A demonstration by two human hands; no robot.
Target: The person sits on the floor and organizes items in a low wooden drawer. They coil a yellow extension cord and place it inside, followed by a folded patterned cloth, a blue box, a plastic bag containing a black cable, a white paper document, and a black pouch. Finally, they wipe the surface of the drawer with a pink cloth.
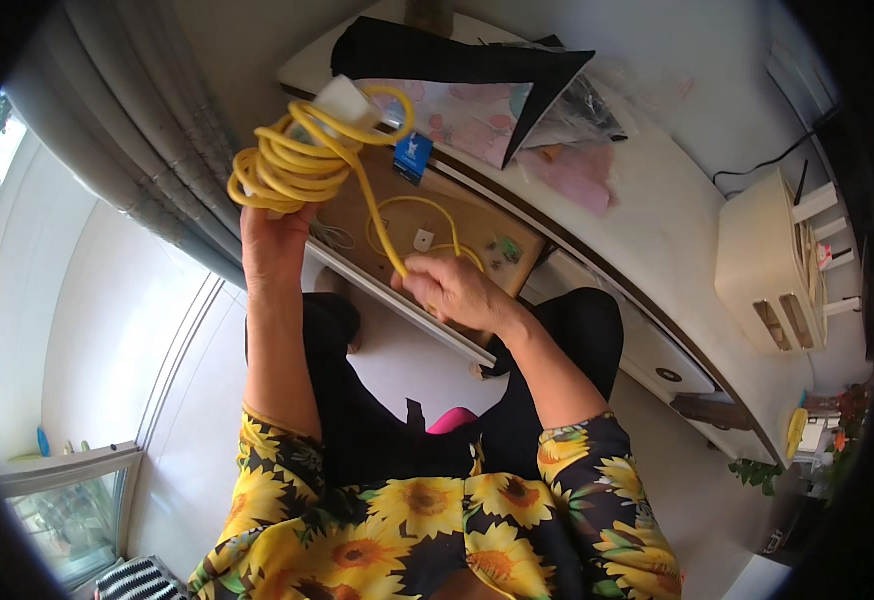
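Observation:
My left hand (275,240) is raised with its fingers wrapped round a coiled yellow cable (302,165), partly hidden behind the loops. A white block-like piece (345,103) sits among the coils at the top. From the bundle a length of the cable runs down to my right hand (449,290), whose fingers are closed on it. The loose end loops back over an open drawer (352,255). Inside the drawer lie a small white square piece (424,239), a pale thin cord (329,236) and several small green bits (505,247).
The white cabinet top (657,215) carries a black-edged floral cloth (457,105), clear plastic bags (587,110) and a blue tag (412,157) at its edge. A cream box (769,265) stands to the right. Grey curtains (132,110) hang at left.

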